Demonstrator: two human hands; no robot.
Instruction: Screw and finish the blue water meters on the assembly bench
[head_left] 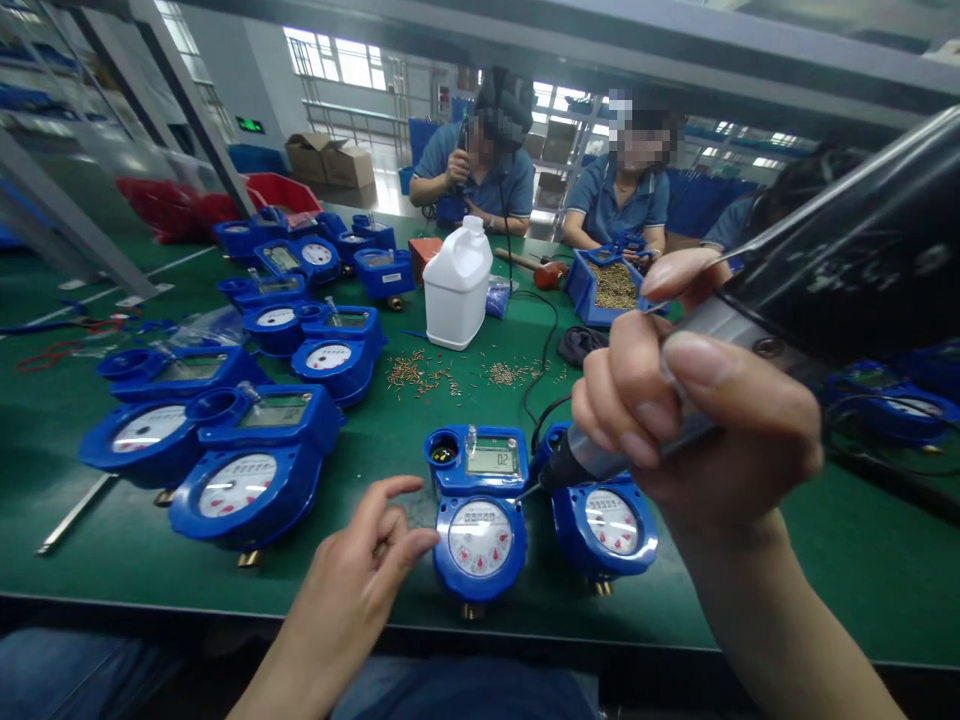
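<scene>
The middle blue meter [478,491] shows "0.2" on its display [492,460].

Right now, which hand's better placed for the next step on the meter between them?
Right, probably: the right hand grips the power driver, its bit at the upper right of the meter's round dial. The left hand, at the meter's left side, has no driver and seems better placed to steady.

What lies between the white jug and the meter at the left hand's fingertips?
In the head view, small screw-like pieces lie scattered on the green table between jug and meter.
</scene>
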